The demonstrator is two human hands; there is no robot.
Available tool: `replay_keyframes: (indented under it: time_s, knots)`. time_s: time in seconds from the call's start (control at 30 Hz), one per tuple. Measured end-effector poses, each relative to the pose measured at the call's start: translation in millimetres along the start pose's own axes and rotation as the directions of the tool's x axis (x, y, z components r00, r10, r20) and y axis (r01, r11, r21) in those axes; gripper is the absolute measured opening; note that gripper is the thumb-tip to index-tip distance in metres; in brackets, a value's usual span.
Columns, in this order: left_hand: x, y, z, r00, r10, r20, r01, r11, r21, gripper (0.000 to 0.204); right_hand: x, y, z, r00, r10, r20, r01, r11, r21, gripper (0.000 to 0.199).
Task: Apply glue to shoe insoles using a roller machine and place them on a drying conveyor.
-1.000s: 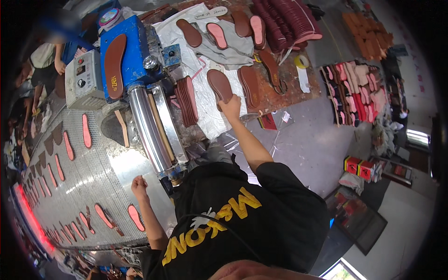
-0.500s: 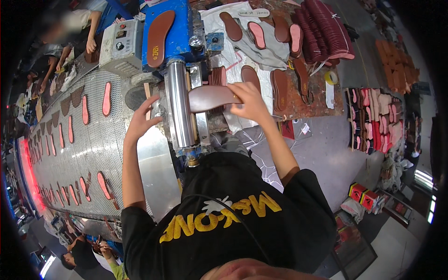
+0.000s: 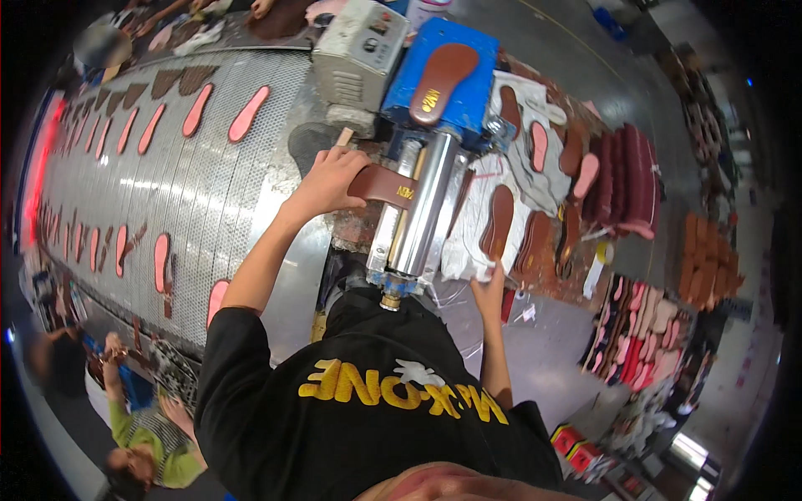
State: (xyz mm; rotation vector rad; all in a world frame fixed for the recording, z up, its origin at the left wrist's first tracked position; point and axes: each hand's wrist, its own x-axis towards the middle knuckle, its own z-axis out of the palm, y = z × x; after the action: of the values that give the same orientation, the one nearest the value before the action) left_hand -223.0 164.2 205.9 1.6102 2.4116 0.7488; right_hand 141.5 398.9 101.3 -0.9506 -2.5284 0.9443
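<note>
My left hand (image 3: 334,179) grips one end of a brown insole (image 3: 384,186) with gold lettering, its thumb below and fingers above. The insole's other end lies at the shiny steel roller (image 3: 426,204) of a blue press machine (image 3: 409,71). My right hand (image 3: 489,292) is to the right of the roller, at the near edge of a white sheet (image 3: 464,250); its thumb and forefinger are apart and nothing shows between them. Just beyond that hand, a brown insole (image 3: 498,221) lies on the sheet. Another brown insole (image 3: 443,79) rests on top of the machine.
At left runs a mesh conveyor (image 3: 192,184) carrying pink and brown insole pieces. A grey control box (image 3: 359,54) stands beside the machine. Bundled maroon insoles (image 3: 622,184) and a tape roll (image 3: 603,253) are on the right of the bench. Another person (image 3: 159,442) sits at lower left.
The insole has passed from the roller's right side to its left. My left hand has taken hold of it; my right hand has let go and moved nearer me. The view has turned.
</note>
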Motion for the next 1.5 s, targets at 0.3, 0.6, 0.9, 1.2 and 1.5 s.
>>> replay_keyframes:
  time_s: [0.3, 0.6, 0.9, 1.2, 1.5]
  knots:
    - [-110.7, -74.5, 67.2, 0.885, -0.318, 0.34, 0.417, 0.22, -0.882, 0.063, -55.4, 148.8, 62.5, 0.606, 0.193, 0.772, -0.44, 0.889, 0.123, 0.033]
    - [-265.7, -6.2, 180.0, 0.579, -0.795, 0.181, -0.395, -0.468, -0.79, 0.045, -46.1, 153.8, 71.6, 0.484, 0.161, 0.86, -0.176, 0.981, -0.084, 0.017]
    - [-375.5, -13.8, 214.5, 0.051, -0.941, 0.336, -0.713, -0.269, -0.647, 0.033, -21.2, 180.2, 97.9, 0.448, 0.204, 0.87, -0.187, 0.973, -0.132, 0.02]
    - [-454.4, -72.7, 173.9, -0.391, -0.906, 0.164, -0.22, -0.081, -0.972, 0.02, -10.6, 133.4, 93.5, 0.337, 0.193, 0.921, -0.675, 0.731, 0.094, 0.016]
    - [-523.7, -215.9, 166.1, -0.765, -0.393, 0.509, -0.51, -0.113, -0.853, 0.055, -35.3, 87.2, 79.8, 0.422, 0.545, 0.724, -0.544, 0.791, -0.279, 0.014]
